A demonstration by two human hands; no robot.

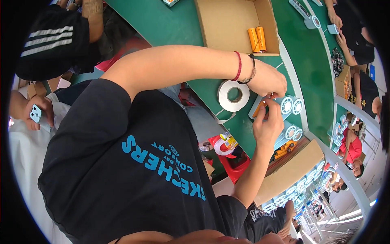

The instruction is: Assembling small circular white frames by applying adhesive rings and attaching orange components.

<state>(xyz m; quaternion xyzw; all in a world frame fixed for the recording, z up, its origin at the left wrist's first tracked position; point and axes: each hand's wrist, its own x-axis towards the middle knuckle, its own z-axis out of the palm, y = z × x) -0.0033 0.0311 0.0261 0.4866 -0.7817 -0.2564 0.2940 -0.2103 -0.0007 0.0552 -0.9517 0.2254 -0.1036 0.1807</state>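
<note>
My left hand [268,80], with a red cord and a dark bracelet at the wrist, bends down over a light-blue part with a round, spoked end [286,105]. Its fingers are closed, their tips partly hidden. From the other side, my right hand [269,124] meets it, thumb and fingers pinched around something too small to make out. An orange piece [257,107] shows in the light-blue casing beside the fingertips. A roll of white tape [222,99] lies flat on the table next to my left wrist, its loose end trailing. More light-blue round-ended parts [289,131] lie beside my right hand.
An open cardboard box [225,24] holds two orange cylinders [256,39]. Near my right forearm are more orange pieces [284,150] and a carton [290,173] beside many light-blue parts. A red stool [237,168] stands below the green table [170,22]. Other people work around.
</note>
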